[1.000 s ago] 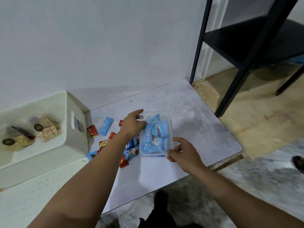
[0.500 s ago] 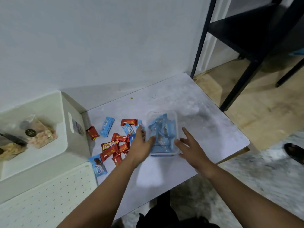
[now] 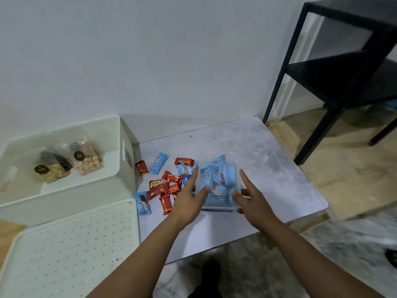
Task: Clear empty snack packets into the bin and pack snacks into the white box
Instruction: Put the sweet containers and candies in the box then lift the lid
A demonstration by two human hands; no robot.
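Two hands flank tub mid-table: left hand and right hand both spread, fingers straight against tub sides, nothing clasped. I judge tub light, thin, slippery, flexes if squeezed; take by long sides, low. Box far left. Table smooth, marbled; black shelf far right.

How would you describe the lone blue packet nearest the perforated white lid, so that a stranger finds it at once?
Start at the big white box on the left, then drop to the perforated white lid in front of it. At the lid's far right corner lies a blue packet. Unlike the other blue packets, it lies nearest the viewer, at the near left edge of the scattered pile.
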